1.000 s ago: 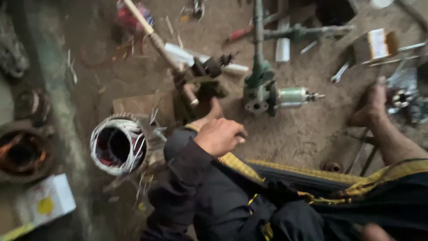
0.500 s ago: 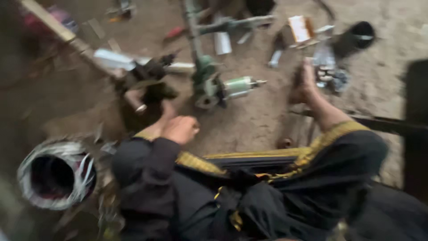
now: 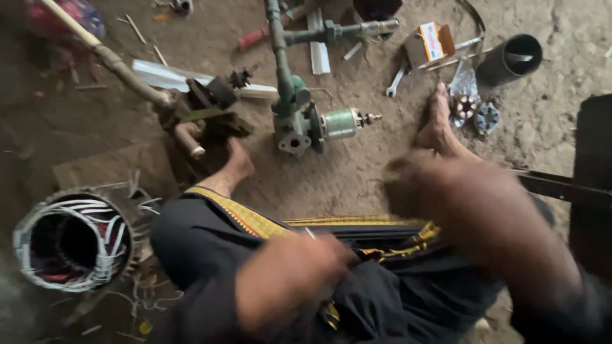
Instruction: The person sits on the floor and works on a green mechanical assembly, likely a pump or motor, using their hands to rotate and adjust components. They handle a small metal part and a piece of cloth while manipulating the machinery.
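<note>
Hovering low over my lap, my blurred left hand (image 3: 290, 280) looks half-curled; grip unreadable. Farther right, my right hand (image 3: 446, 191) blurs too. Beyond my feet, the pump motor (image 3: 312, 124) lies shaft pointing right.

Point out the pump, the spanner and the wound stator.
Pump (image 3: 294, 127): head view, on its grey body.
Spanner (image 3: 395, 83): head view, on its shaft.
Wound stator (image 3: 73, 239): head view, on the white windings at its rim.

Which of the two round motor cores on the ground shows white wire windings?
The big stator at lower left: white wire loops line its bore. The small core by the foot shows bare metal teeth.
</note>
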